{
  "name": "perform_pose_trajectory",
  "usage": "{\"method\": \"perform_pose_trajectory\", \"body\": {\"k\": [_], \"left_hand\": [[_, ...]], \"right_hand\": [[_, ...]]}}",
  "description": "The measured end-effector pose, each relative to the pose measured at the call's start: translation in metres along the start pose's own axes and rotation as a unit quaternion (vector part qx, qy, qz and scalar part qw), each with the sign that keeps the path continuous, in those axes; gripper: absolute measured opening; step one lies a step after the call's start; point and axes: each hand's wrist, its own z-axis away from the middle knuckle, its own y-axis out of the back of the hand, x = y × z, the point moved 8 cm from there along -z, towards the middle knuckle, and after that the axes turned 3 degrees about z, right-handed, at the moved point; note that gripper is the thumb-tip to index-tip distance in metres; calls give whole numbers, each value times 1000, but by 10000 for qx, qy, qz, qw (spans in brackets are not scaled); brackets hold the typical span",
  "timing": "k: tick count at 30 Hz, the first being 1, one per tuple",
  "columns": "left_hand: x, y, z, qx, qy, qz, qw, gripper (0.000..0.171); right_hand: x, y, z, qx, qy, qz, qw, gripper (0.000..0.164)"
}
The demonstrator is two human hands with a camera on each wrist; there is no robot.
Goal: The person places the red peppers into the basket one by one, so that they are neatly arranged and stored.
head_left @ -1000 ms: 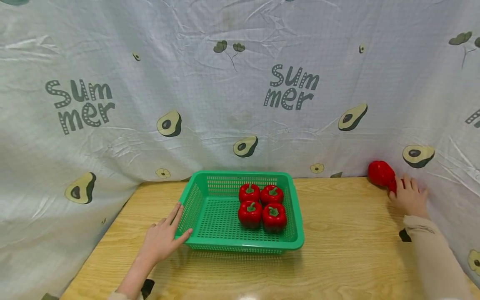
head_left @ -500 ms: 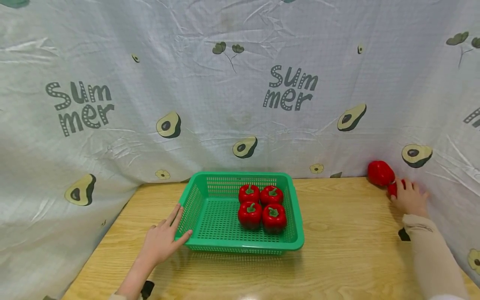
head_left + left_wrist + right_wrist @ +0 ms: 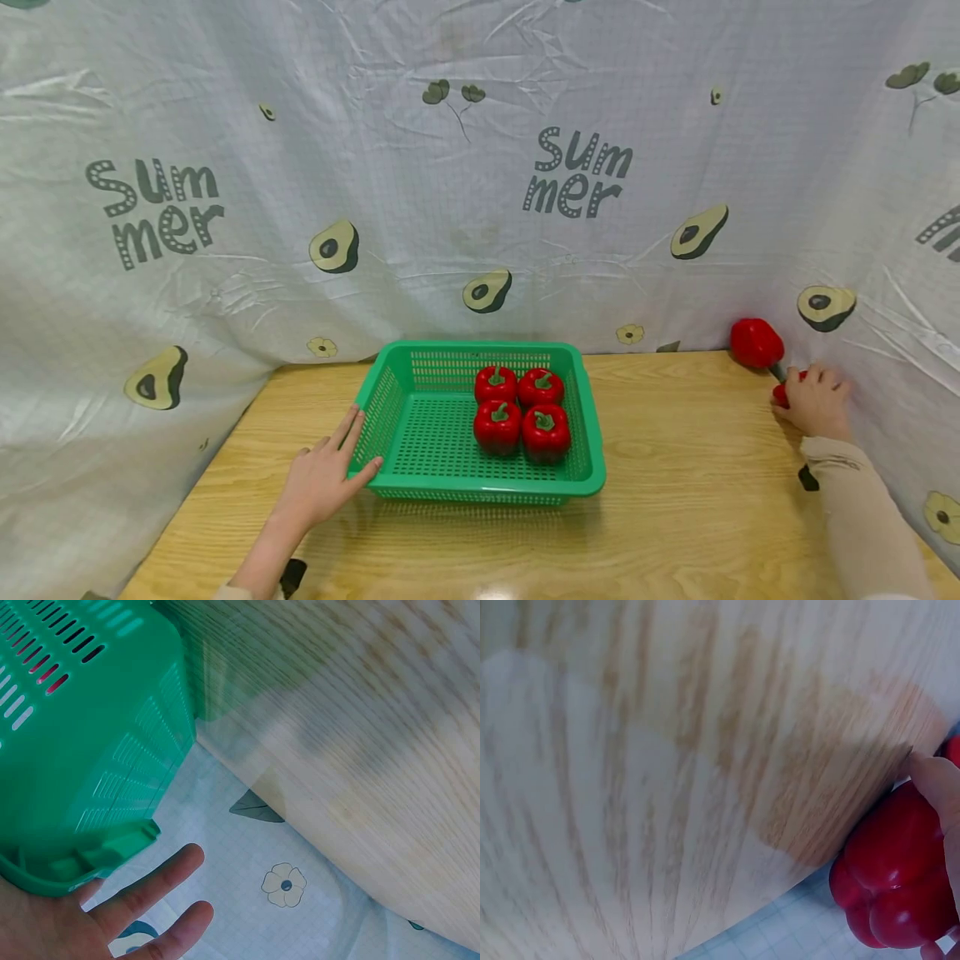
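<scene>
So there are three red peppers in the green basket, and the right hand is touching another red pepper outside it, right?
Not quite: there are four red peppers in the green basket, not three, as the head view shows. The right hand is indeed touching another red pepper outside it.

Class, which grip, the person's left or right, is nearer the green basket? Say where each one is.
Left. The left grip touches the green basket at its near-left corner; the right grip is well off to the basket's right, holding a red pepper.
</scene>
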Motion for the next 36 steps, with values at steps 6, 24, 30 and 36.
{"method": "perform_pose_trajectory", "body": {"k": [6,24,30,36], "left_hand": [[1,1,0,7,-2,-9,10000,72],[3,4,1,70,-39,-73,9999,71],[2,2,1,61,-35,-64,10000,71],[0,-1,0,68,-39,-41,10000,72]], "right_hand": [[-1,-4,0,-173,155,187,9996,57],[-20,-2,0,-574,476,-399,9964,64],[-29,9,1,-244,604,-419,9970,58],[-44,19,0,-68,758,-413,9962,57]]}}
